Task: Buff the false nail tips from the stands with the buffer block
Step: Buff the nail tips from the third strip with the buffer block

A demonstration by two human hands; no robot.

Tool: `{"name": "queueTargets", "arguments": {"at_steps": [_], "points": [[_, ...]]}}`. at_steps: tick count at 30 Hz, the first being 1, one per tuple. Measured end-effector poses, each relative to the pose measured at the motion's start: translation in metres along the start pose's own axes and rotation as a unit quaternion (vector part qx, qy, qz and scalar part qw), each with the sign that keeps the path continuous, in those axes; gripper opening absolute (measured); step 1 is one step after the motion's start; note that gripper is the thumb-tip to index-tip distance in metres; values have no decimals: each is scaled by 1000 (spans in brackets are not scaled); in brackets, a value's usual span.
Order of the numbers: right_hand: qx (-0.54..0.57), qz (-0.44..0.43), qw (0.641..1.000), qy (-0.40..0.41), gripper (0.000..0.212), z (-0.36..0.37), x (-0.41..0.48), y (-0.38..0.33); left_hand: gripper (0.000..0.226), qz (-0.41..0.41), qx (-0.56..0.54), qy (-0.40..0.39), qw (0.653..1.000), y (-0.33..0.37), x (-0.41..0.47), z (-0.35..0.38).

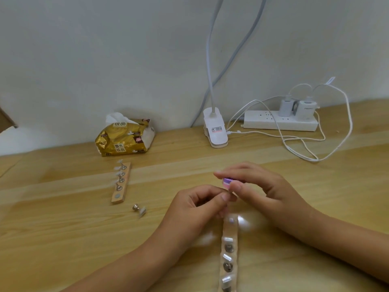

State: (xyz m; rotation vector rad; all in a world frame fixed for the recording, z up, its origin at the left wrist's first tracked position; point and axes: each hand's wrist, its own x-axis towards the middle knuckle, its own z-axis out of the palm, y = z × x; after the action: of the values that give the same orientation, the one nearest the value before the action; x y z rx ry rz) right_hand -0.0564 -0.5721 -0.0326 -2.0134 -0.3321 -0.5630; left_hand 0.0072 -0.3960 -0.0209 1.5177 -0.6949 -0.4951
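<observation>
A pale wooden table [63, 228] is seen from above, set against a plain light wall [105, 49]. Near the middle of the table, the buffer block [227, 182], pink and purple, is gripped in the right hand [259, 186], with the fingers curled over its top and the thumb under its near end. Just beneath the block, a small item [227, 195] is pinched between thumb and forefinger of the left hand [193, 205]; it is too blurred and hidden to be identified.

Directly below the hands, a near stand [229, 230] is laid lengthwise toward the viewer, and three false nail tips [227, 258] on metal holders are carried on it. To the left, a loose holder [139, 210] with a tip is lying on its side. Just beyond it, a far stand [121, 184] of wood is set out with three more tipped holders.

Along the wall, a gold tissue pack [124, 138], a white clip lamp [215, 131] and a power strip [280, 122] with two chargers and trailing white cables [305, 144] are placed.
</observation>
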Motion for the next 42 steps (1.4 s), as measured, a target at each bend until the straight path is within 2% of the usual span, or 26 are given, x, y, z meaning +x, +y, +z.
{"name": "queueTargets", "arguments": {"at_steps": [4,7,11,15,19,22,26,29,32,35,42], "points": [[-50,-58,997,9,25,0,-2,0,14,7,-3,-1,1000,2,0,2],[-32,-24,999,2,24,-2,-1,0,14,5,-6,0,1000,2,0,2],[-90,-97,991,-7,26,2,-4,0,23,-4,-22,8,1000,1,-1,2],[-22,-19,999,-14,28,0,-1,2,15,-5,-4,4,1000,3,0,4],[-21,-33,999,-12,24,-1,-1,3,13,0,-1,3,1000,5,-1,6],[11,14,1000,-10,26,-3,0,3,14,5,0,3,1000,3,-1,4],[-14,-35,999,-4,26,-2,-3,2,11,1,6,3,1000,3,-2,1],[22,30,999,-10,22,-3,0,2,20,3,-2,8,1000,0,-1,0],[1,6,1000,-3,24,-3,-1,2,21,2,-4,7,1000,-1,0,0],[24,45,999,-9,22,-4,-1,2,20,9,0,8,1000,-3,0,-1],[66,76,995,-7,23,-3,0,0,17,1,-7,14,1000,-5,0,-1]]}}
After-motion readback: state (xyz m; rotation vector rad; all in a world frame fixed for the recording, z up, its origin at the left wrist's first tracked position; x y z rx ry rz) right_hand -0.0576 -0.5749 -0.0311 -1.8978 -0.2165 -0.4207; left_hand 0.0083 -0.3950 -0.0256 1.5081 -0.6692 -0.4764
